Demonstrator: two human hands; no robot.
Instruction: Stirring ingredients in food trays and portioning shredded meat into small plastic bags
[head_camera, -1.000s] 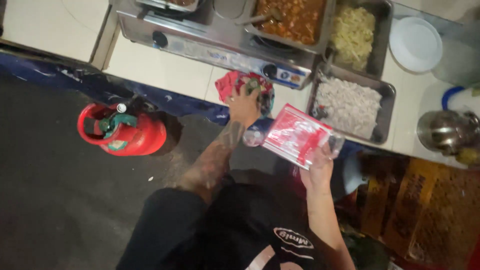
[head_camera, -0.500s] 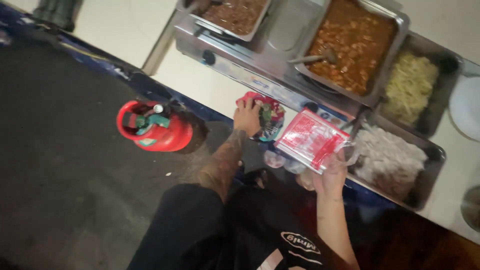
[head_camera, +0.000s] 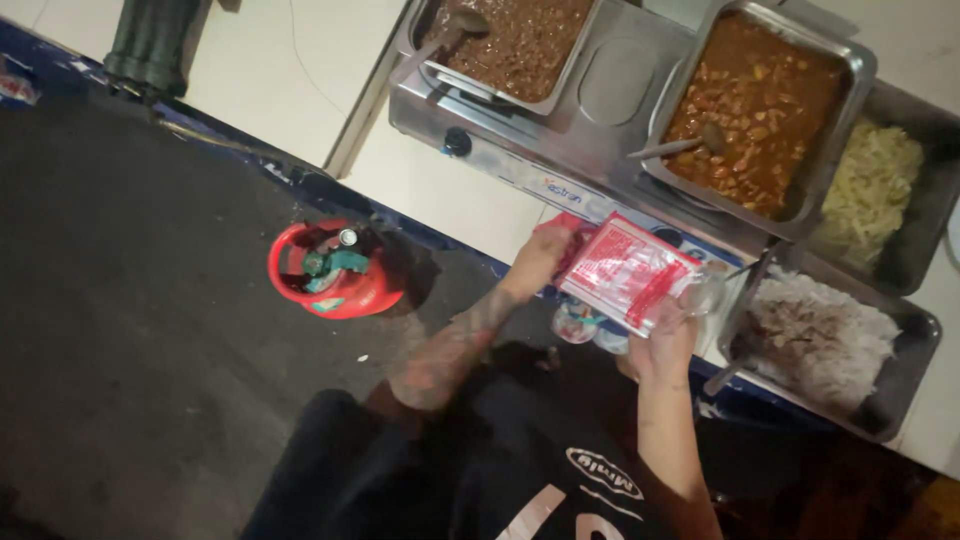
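a: far left first. what sat there?

b: dark ground, and a dark green post (head_camera: 155, 45) at the top edge. a red gas cylinder (head_camera: 330, 272) stood on the ground just below the counter (head_camera: 440, 190), green fitting on top.

a: counter?

b: pale, edged in blue. a steel burner unit (head_camera: 560, 130) on it, one black knob at the front. a tray of dark brown stew (head_camera: 520, 40) sat on its left end, spoon in it.

a: left hand?

b: left hand (head_camera: 535, 265), forearm tattooed, reached up to the counter edge. fingers were curled onto a red cloth (head_camera: 572, 240) and met the left edge of the packet. grip looked closed, but whether it gripped cloth or packet, could not tell.

a: the packet?

b: red and clear plastic packet (head_camera: 628, 272), flat, tilted, held between both hands just in front of the burner unit. a few small clear cups (head_camera: 585, 325) showed beneath it, blurred.

a: right hand?

b: right hand (head_camera: 662, 345) came from below, fingers closed on the packet's lower right corner. clear film bunched there.

a: further right?

b: a tray of orange-red curry (head_camera: 755, 105) with a spoon, on the burner unit. beyond it a tray of pale shredded vegetable (head_camera: 870, 195). below those, a tray of white rice (head_camera: 815, 335) with a utensil handle out at its lower left.

a: the person?

b: dark shirt (head_camera: 500, 470), white print low on it.
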